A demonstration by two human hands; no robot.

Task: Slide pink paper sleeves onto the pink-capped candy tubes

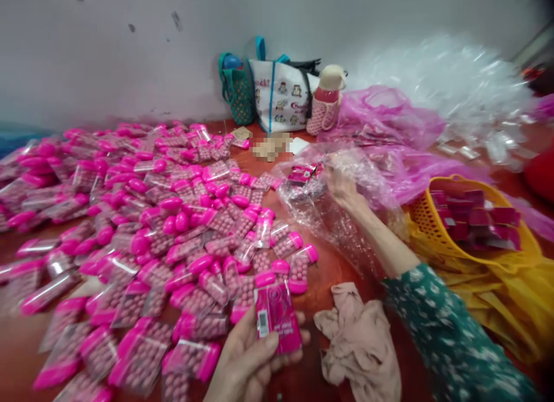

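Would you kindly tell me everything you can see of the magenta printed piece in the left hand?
The magenta printed piece is flat and roughly rectangular, with a pale barcode panel near its left edge and light lettering too blurred to read. Its surface looks smooth; whether it is card or film, I cannot tell. The left hand holds it, thumb over its lower left part, fingertips showing beyond its right edge. It sits slightly tilted, in front of the pink-capped containers.
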